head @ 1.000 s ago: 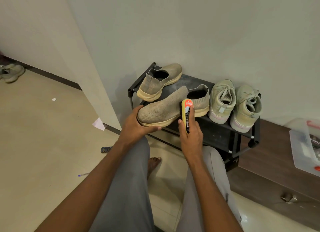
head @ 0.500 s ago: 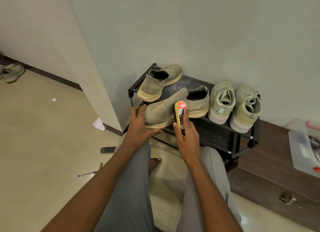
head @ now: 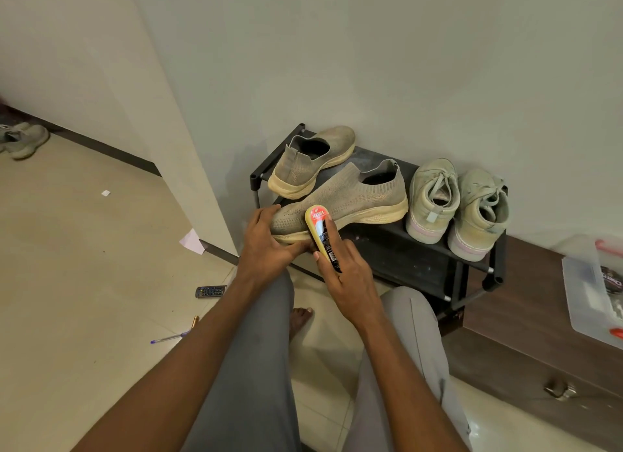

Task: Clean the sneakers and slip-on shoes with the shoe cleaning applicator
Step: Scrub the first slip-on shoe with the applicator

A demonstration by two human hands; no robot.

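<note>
A black remote control point(head: 210, 291), a purple pen point(head: 170, 337) and a white paper scrap point(head: 193, 242) lie on the beige tiled floor point(head: 84, 266).

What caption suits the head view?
Left hand steadies a slip-on shoe on the rack; right hand rubs it with the applicator.

second slip-on point(head: 312, 162) behind, sneakers point(head: 456, 205) rightward, wall point(head: 404, 64) beyond

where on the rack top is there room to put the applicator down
Little room. The rack top is crowded with two slip-ons and two sneakers. The only bare strip runs along its front edge, before the sneakers and right of the right hand.
</note>
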